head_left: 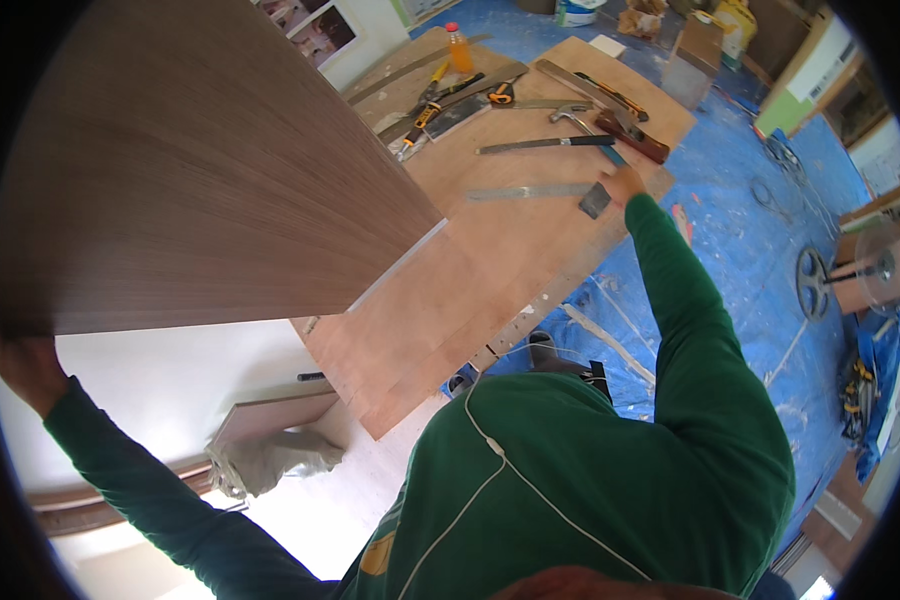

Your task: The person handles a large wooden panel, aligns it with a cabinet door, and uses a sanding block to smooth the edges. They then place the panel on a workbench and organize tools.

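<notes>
A broad wood-grain panel [220,180] juts over the left side of the plywood surface [410,310], the left hand [32,372] at its near-left corner, fingers lost in shadow and grip unclear. Likely stiff and fairly heavy, it should hold best by opposite edges; the right hand [623,185], its closure hidden, meets the hammer's [605,148] handle end beside a dark block [595,201].

The person in green before me grips the lower edge of a big brown wood-grain panel [220,190] with the left hand [32,368], its corner over the wooden table [420,320]. The right hand [623,185] reaches across to the hammer [613,156], fingers at its blue handle, just beside a small dark block [595,201]. Near it I see a hand plane [634,136], a tape measure [502,95] and, farther off, an orange bottle [459,50].
</notes>
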`<action>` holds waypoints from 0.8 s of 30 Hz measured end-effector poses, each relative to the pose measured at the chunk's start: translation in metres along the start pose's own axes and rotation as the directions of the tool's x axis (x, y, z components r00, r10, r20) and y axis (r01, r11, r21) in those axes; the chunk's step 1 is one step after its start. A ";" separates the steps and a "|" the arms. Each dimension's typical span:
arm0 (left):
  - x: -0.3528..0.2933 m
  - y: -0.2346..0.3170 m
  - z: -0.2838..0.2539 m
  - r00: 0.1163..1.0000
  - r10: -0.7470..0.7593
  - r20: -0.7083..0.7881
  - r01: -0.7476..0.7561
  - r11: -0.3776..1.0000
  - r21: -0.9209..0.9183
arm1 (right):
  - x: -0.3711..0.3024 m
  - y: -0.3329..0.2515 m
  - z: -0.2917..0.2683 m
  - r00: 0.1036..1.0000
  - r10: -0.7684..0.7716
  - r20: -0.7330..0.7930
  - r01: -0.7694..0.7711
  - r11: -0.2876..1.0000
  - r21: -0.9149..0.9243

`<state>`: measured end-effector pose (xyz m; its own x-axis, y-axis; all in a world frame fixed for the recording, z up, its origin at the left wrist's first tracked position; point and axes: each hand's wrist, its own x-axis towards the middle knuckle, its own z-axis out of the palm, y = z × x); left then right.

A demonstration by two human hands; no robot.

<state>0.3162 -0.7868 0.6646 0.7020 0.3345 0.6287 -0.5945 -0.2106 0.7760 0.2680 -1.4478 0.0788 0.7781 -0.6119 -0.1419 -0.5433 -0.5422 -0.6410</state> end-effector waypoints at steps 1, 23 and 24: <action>0.009 0.000 -0.009 0.995 -0.077 -0.068 0.068 0.990 -0.125 | 0.012 0.033 0.008 0.991 0.127 0.047 -0.130 0.989 0.065; -0.033 0.011 -0.017 0.945 0.324 0.044 -0.323 0.902 0.286 | -0.046 -0.004 0.020 0.945 0.284 -0.164 0.029 0.424 0.905; -0.034 0.018 -0.025 0.954 0.284 0.096 -0.300 0.913 0.275 | -0.065 -0.039 0.008 0.960 0.271 -0.076 0.032 0.164 0.986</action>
<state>0.2717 -0.7796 0.6561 0.5383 0.1711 0.8252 -0.6458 -0.5454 0.5343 0.2410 -1.3823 0.1064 0.5754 -0.7780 -0.2524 0.2467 0.4593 -0.8533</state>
